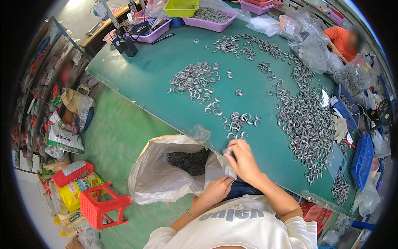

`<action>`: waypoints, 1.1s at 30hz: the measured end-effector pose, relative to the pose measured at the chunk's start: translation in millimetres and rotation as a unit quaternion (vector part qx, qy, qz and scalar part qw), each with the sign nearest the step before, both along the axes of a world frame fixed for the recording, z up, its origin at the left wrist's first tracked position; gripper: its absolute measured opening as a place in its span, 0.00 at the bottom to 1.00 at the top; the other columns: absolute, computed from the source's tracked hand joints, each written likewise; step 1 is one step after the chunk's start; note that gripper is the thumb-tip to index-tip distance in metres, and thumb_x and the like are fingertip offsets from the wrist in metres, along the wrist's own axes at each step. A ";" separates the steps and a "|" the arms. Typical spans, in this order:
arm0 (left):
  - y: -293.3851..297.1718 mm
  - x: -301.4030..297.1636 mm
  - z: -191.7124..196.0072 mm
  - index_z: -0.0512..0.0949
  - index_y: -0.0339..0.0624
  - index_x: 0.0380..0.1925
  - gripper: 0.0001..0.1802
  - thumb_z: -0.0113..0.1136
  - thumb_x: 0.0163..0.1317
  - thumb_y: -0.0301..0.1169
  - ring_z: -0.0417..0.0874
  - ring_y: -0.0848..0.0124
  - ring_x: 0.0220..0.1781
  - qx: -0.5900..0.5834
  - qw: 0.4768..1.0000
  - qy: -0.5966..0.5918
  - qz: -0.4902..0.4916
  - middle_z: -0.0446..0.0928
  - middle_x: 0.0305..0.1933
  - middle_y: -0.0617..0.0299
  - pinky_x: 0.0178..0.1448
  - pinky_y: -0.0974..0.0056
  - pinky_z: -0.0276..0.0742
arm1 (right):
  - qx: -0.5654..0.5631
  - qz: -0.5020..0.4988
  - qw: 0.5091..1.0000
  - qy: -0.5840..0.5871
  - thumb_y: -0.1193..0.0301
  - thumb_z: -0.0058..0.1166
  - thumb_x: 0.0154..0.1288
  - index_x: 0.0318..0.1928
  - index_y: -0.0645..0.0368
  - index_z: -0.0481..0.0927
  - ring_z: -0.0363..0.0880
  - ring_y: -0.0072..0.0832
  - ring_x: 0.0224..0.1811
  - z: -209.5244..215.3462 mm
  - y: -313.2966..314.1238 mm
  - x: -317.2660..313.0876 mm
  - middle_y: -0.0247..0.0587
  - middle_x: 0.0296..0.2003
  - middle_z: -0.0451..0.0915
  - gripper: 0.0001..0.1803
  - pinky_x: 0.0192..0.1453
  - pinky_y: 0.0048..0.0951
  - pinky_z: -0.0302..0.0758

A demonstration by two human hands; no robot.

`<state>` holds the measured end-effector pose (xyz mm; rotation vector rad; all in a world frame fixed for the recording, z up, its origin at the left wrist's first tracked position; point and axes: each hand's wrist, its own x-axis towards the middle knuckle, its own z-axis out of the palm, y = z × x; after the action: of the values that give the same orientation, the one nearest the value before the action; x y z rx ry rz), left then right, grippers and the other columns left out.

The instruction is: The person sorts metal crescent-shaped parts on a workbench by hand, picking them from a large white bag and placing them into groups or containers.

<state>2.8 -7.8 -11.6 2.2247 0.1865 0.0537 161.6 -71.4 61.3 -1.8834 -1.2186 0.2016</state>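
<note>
My right hand (244,162) is at the table's near edge, its fingers closed on what looks like a grey metal ring (226,152), slightly blurred; whether there is more than one I cannot tell. Just below it, my left hand (217,190) has its fingers bent over the rim of a white woven sack (143,178) and grips it. The sack gapes beside the table, with many small dark pieces (188,162) inside. A small group of grey rings (237,121) lies just beyond my right hand. Farther off is a larger heap of rings (195,81).
A long spread of rings (304,120) covers the right of the green table (153,66). Purple bins (211,20) stand at the back. A blue basket (361,159) is at the right. A red stool (101,205) stands on the floor. A person in orange (342,41) sits far right.
</note>
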 end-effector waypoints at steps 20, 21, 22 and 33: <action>0.0 -2.0 -0.8 0.79 0.39 0.46 0.13 0.55 0.61 0.27 0.82 0.49 0.39 -0.004 1.000 0.019 -0.002 0.79 0.44 0.51 0.43 0.52 0.79 | -0.056 -0.122 0.978 -0.159 0.79 0.62 0.53 0.35 0.64 0.75 0.70 0.42 0.43 -24.1 2.5 32.6 0.44 0.40 0.73 0.10 0.47 0.39 0.67; 0.0 -1.8 -1.0 0.79 0.39 0.46 0.13 0.55 0.61 0.27 0.82 0.49 0.39 -0.004 1.000 0.017 0.000 0.79 0.44 0.51 0.43 0.52 0.79 | -0.065 -0.115 0.978 -0.160 0.79 0.63 0.53 0.35 0.65 0.75 0.70 0.43 0.44 -25.6 1.6 33.1 0.44 0.41 0.73 0.11 0.48 0.40 0.67; 0.5 -2.2 -1.4 0.79 0.38 0.45 0.13 0.55 0.61 0.26 0.82 0.49 0.39 -0.004 1.000 0.016 0.003 0.79 0.44 0.51 0.43 0.52 0.79 | -0.057 -0.121 0.980 -0.147 0.79 0.63 0.53 0.35 0.65 0.75 0.70 0.43 0.44 -24.9 1.1 33.1 0.44 0.41 0.73 0.11 0.48 0.39 0.67; 0.7 -0.6 1.2 0.78 0.37 0.47 0.14 0.55 0.61 0.25 0.81 0.48 0.41 -0.013 1.000 0.025 -0.004 0.79 0.44 0.48 0.44 0.51 0.79 | 0.020 0.005 1.000 0.010 0.77 0.60 0.56 0.39 0.64 0.74 0.72 0.47 0.45 4.4 14.4 -4.1 0.48 0.41 0.74 0.11 0.50 0.41 0.70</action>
<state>2.2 -7.1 -10.4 2.2029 0.2052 -0.0088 157.5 -57.0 65.7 -1.8360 -1.2098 0.2000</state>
